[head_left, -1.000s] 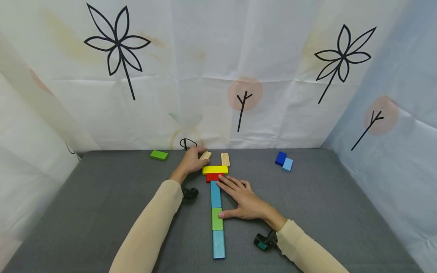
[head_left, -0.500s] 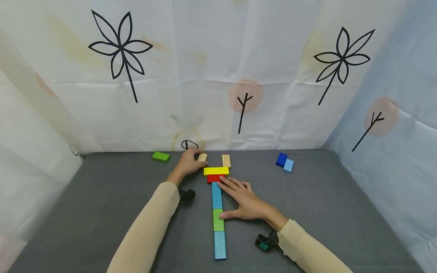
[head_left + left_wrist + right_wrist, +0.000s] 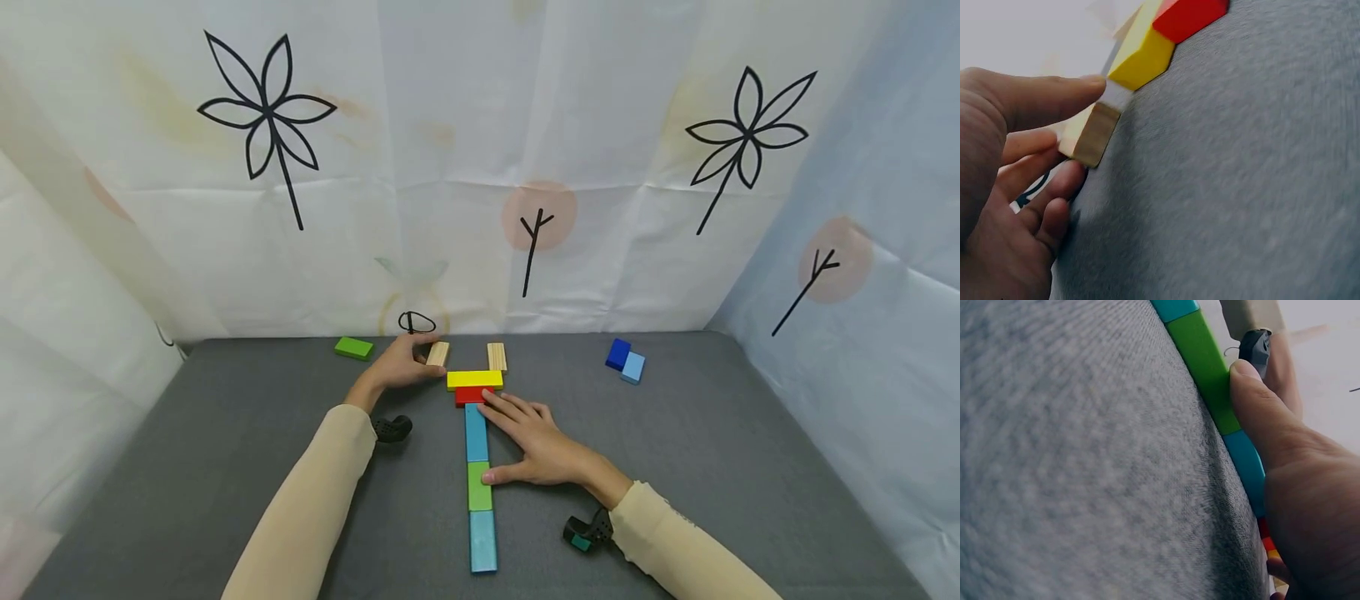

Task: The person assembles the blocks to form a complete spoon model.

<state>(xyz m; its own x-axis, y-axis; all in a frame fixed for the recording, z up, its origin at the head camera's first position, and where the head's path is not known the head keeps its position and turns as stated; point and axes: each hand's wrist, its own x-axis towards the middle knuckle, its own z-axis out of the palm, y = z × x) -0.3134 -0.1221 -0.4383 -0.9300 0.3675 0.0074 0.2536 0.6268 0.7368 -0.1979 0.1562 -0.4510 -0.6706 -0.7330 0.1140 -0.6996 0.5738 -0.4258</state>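
At the far end of a row of blocks, my left hand (image 3: 393, 364) pinches a plain wooden block (image 3: 438, 354) between thumb and fingers. In the left wrist view this wooden block (image 3: 1091, 134) lies beside the yellow block (image 3: 1144, 50), low over the cloth. My right hand (image 3: 543, 446) rests with extended fingers along the row's right side. Its fingertips are at the red block (image 3: 465, 397), and its thumb touches the green block (image 3: 1200, 359). Two blue blocks, the upper blue block (image 3: 476, 437) and the lower blue block (image 3: 483, 542), lie end to end with the green one.
A second wooden block (image 3: 497, 357) stands behind the yellow block's right end. Toward the back left lies a loose green block (image 3: 354, 348). A dark blue block (image 3: 618, 353) and a light blue block (image 3: 632, 367) touch at the back right. A white patterned curtain (image 3: 465, 250) bounds the grey cloth (image 3: 675, 467).
My left hand has moved left and slightly toward me with the wooden block, which has turned straighter. The right hand stays in place on the row.
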